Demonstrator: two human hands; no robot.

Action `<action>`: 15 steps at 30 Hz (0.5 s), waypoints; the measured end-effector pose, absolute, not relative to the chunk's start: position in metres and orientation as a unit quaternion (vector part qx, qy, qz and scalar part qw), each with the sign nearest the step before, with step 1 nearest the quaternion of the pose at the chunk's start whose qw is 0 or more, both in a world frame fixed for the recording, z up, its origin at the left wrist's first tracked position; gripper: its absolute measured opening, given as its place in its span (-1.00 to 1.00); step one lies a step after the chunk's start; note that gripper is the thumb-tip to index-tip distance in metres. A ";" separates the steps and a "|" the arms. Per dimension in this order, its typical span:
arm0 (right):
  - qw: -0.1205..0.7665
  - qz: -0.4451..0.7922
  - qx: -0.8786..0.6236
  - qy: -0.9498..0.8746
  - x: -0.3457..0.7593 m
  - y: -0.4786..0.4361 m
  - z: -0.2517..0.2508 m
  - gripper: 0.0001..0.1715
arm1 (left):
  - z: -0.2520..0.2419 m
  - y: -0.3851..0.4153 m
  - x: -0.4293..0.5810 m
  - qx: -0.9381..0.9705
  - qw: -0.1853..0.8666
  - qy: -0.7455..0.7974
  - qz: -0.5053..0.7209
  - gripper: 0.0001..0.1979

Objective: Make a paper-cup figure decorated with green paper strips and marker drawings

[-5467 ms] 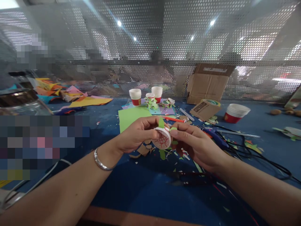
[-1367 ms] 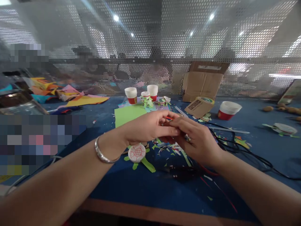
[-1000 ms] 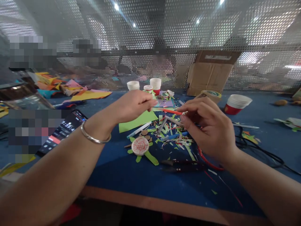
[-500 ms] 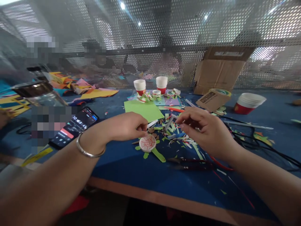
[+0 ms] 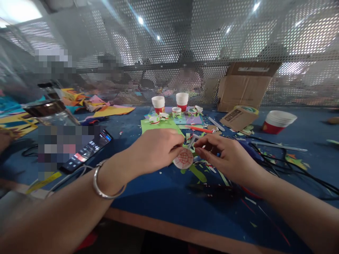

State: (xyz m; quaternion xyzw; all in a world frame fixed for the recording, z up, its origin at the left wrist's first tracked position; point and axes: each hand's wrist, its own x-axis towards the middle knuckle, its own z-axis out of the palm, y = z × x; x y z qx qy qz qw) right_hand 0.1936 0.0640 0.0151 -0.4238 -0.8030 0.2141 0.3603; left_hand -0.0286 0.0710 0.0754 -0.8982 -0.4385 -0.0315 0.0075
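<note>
My left hand (image 5: 160,148), with a silver bangle on its wrist, pinches the left edge of a small round white paper craft (image 5: 183,158) with a red grid drawn on top. Green paper tabs stick out from under it, and a longer green strip (image 5: 198,173) reaches to the lower right. My right hand (image 5: 225,155) is close at the craft's right side, thumb and forefinger drawn together by its edge; what lies between them is hidden. Dark-handled snips (image 5: 212,192) lie on the table below my right hand.
White-and-red paper cups (image 5: 158,104) and several similar small crafts (image 5: 176,112) stand behind green paper (image 5: 150,126). An orange pen (image 5: 198,129) lies among paper scraps. At left are a phone (image 5: 88,151) and jar (image 5: 57,114); at right, black cables (image 5: 288,173) and another cup stack (image 5: 279,121).
My left hand has moved right and down and gripped the round craft, which now sits higher and further right in view. My right hand has come in beside it.
</note>
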 end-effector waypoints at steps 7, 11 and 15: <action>0.451 0.146 -0.475 -0.741 0.204 0.071 0.018 -0.80 | 0.080 0.126 -0.010 -0.899 0.125 -0.417 -0.047 -0.68; 0.465 0.131 -0.482 -0.731 0.212 0.074 0.020 -0.80 | 0.084 0.191 0.000 -0.869 0.156 -0.469 -0.028 -0.64; 0.469 0.091 -0.479 -0.736 0.218 0.078 0.023 -0.85 | 0.081 0.241 0.021 -0.865 0.153 -0.478 -0.013 -0.65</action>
